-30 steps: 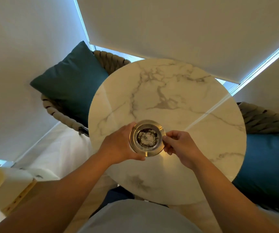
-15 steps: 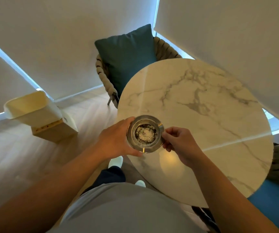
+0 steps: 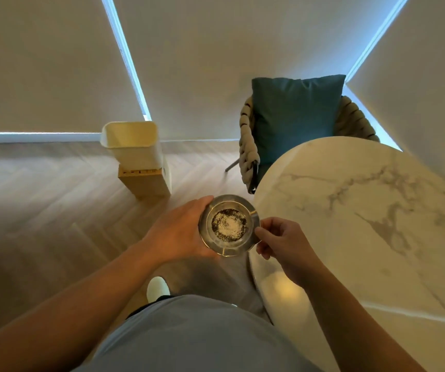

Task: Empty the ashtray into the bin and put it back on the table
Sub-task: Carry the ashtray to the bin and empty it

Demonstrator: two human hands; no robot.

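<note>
I've got the ashtray (image 3: 229,225) held level in both hands, off the table (image 3: 363,224), just past its left edge & over the wood floor (image 3: 41,210). Left hand (image 3: 178,232) cups it from the left, fingers curled round the rim. Right hand (image 3: 283,244) pinches the right rim w/ thumb & fingertips, rest of fingers loosely curled. Ash still inside, grey-white w/ dark specks. Bin (image 3: 132,142) stands ahead-left on the floor, well apart, near the wall. Chair (image 3: 248,146) w/ teal cushion (image 3: 294,114) sits behind the table's far edge.
</note>
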